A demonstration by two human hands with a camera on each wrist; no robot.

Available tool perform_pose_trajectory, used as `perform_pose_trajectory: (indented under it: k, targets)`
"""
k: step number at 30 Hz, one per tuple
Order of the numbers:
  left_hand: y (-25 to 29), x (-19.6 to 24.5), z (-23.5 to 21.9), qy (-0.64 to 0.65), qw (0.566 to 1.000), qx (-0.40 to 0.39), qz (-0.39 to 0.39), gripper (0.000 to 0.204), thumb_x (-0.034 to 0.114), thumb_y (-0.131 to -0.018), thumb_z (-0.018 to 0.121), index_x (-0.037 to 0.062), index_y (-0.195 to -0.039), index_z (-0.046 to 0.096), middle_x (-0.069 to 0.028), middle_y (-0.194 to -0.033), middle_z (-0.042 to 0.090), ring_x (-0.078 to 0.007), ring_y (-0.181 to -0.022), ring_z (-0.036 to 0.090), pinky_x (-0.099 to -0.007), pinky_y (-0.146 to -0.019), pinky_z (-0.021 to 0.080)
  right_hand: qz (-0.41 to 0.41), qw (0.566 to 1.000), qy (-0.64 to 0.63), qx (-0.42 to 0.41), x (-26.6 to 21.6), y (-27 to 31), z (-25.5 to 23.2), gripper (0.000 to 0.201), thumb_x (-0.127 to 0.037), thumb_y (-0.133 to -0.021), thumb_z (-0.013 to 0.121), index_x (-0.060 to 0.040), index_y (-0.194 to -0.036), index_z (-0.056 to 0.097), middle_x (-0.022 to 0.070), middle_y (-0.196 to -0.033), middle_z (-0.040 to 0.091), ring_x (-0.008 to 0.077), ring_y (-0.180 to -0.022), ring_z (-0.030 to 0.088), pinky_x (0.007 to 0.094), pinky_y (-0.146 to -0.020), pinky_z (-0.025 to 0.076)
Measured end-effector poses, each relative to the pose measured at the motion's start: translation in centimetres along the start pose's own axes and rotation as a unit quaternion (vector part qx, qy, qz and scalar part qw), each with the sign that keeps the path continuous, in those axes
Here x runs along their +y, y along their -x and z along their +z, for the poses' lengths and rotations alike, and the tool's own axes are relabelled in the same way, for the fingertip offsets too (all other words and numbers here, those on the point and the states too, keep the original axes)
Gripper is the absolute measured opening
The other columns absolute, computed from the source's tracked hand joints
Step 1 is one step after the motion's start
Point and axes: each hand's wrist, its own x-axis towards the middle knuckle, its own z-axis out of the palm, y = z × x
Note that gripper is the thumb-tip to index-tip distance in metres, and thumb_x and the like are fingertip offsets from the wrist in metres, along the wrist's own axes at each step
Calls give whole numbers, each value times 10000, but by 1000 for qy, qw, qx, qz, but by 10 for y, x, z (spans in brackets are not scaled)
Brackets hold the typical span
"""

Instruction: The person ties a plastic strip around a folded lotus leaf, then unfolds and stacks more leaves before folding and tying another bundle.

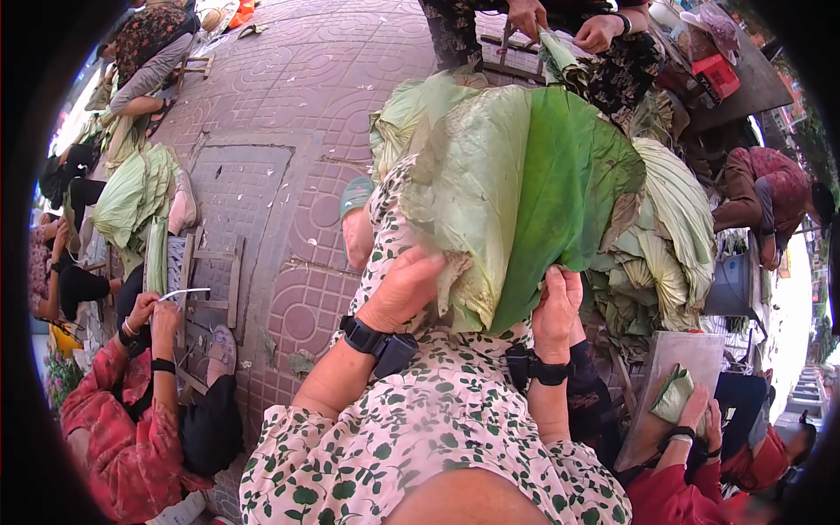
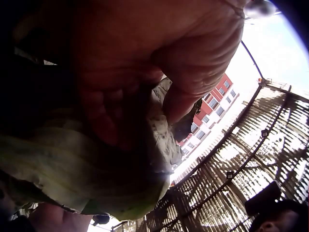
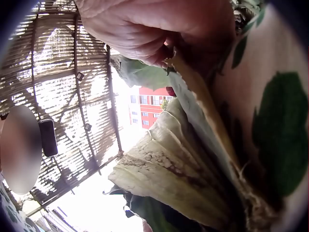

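Large leaves lie layered over the lap: a pale, veined leaf (image 1: 477, 175) on the left and a bright green leaf (image 1: 553, 184) beside it. My left hand (image 1: 404, 293) pinches the brown, crumpled near edge of the pale leaf; in the left wrist view the left hand (image 2: 159, 53) has its thumb and fingers around a dry edge (image 2: 161, 130). The right hand (image 1: 556, 306) pinches the near edge of the green leaf. From the right wrist view, the right hand (image 3: 169, 29) grips a leaf edge, with a stained pale leaf (image 3: 169, 164) below. Some fingertips are hidden.
A stack of pale leaves (image 1: 678, 227) lies to the right, near a grey bucket (image 1: 731, 284) and a board (image 1: 647, 394). People sit around, one in red (image 1: 131, 420) at the left. Wooden stools (image 1: 214, 280) stand on the tiled pavement (image 1: 297, 79).
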Motion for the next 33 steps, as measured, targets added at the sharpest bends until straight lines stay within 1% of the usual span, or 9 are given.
perform_pose_trajectory:
  k: [4,6,7,9,13,22,24,31,33]
  targets:
    - [0,-1,-1,-4,1000,0,-4,356,124,-896,513,-20,-1219,466,-108,-1169,573,-186,-1076,556,-341,-966,415,7,1000,-7,2,-1,1,1,296,-26,-920,440,-24,-1211,495,49,-1113,579,120,-978,544,258,-853,437]
    - [0,-1,-2,-36,999,7,-14,412,142,-886,508,-30,-1250,421,-109,-1224,504,-212,-1143,483,-365,-994,363,5,1000,-9,3,-1,0,1,290,-26,-920,438,-24,-1205,498,46,-1102,582,117,-960,549,254,-838,444]
    - [-1,0,-2,-36,999,8,-15,412,142,-886,508,-30,-1250,421,-109,-1224,504,-212,-1143,483,-365,-994,363,5,1000,-9,4,-1,0,1,290,-26,-920,438,-24,-1205,498,46,-1102,582,117,-960,549,254,-838,444]
    - [-1,0,-1,-9,1000,0,-6,363,127,-892,518,-20,-1219,466,-108,-1171,572,-189,-1079,554,-343,-970,412,5,1000,-10,5,-2,1,2,284,-29,-919,440,-23,-1196,501,45,-1090,586,112,-940,554,248,-820,452]
    - [0,0,1,-8,1000,12,-10,364,130,-891,520,-20,-1218,466,-107,-1167,574,-188,-1076,556,-343,-970,413,8,1000,-9,7,-3,1,3,283,-29,-917,441,-22,-1194,502,45,-1081,588,108,-925,557,245,-802,457]
    - [0,0,1,-7,1000,-2,-8,357,140,-890,533,-9,-1210,479,-96,-1150,582,-184,-1055,565,-341,-960,419,6,1000,-8,-6,-3,0,3,278,-31,-911,449,-24,-1183,507,38,-1077,580,111,-935,547,249,-827,444]
    - [0,-1,-1,-12,1000,-4,-9,369,144,-890,536,-10,-1218,471,-96,-1158,578,-184,-1065,560,-342,-964,416,-4,1000,-18,26,-6,0,10,189,-44,-903,463,-13,-1077,530,33,-944,602,111,-835,587,251,-764,492]
    - [0,1,0,-16,1000,-4,-16,389,144,-892,535,-11,-1238,450,-97,-1181,565,-184,-1087,547,-342,-973,407,1,1000,-2,31,-5,1,7,192,-44,-900,462,-15,-1077,532,37,-962,602,115,-855,583,253,-777,483]
    - [0,1,0,-14,1000,-3,-14,384,140,-891,535,-11,-1234,455,-98,-1177,568,-185,-1085,549,-342,-973,407,3,1000,0,-4,-2,0,1,280,-19,-910,444,-28,-1181,512,31,-1073,578,106,-916,546,245,-808,448]
